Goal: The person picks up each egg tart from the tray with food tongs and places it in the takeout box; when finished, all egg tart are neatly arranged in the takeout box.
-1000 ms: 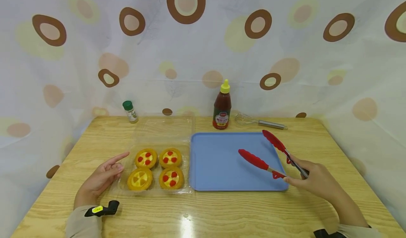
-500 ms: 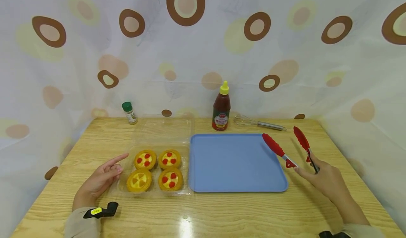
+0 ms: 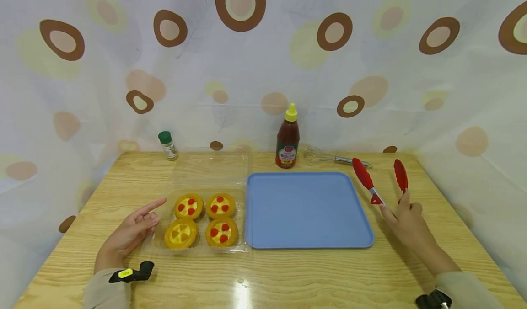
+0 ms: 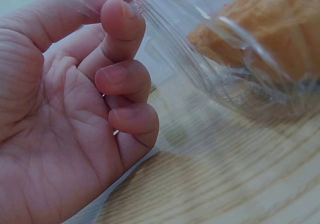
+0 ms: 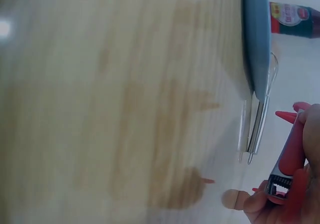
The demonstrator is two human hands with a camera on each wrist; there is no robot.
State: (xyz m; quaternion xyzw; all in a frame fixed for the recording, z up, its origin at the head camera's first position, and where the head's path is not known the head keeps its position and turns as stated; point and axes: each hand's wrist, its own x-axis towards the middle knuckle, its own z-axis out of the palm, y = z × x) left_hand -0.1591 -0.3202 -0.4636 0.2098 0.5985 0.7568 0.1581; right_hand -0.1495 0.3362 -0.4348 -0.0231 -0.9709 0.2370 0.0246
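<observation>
My left hand [image 3: 131,229] is at the left edge of a clear plastic box [image 3: 201,250]; thumb and fingers pinch its rim in the left wrist view. Several round tarts [image 3: 181,233] sit in the box, most with red dots on top, the front left one with yellowish wedges. The box's lid [image 3: 214,168] lies folded back behind it. On the right, my right hand [image 3: 411,226] holds red-tipped metal tongs [image 3: 363,174], spread apart with nothing between the tips. They are above the table, right of a blue tray [image 3: 309,210]. The right wrist view shows only part of the tongs [image 5: 291,154].
A red sauce bottle [image 3: 287,144] with a yellow cap stands behind the tray. To its right lies a metal whisk [image 3: 350,161]. A small green-capped shaker [image 3: 169,145] stands at the back left. A patterned cloth [image 3: 247,71] hangs behind and beside the table.
The right hand has carried the tongs from above the tray to the right, and they now point more away from me. The left hand and the box stay in place.
</observation>
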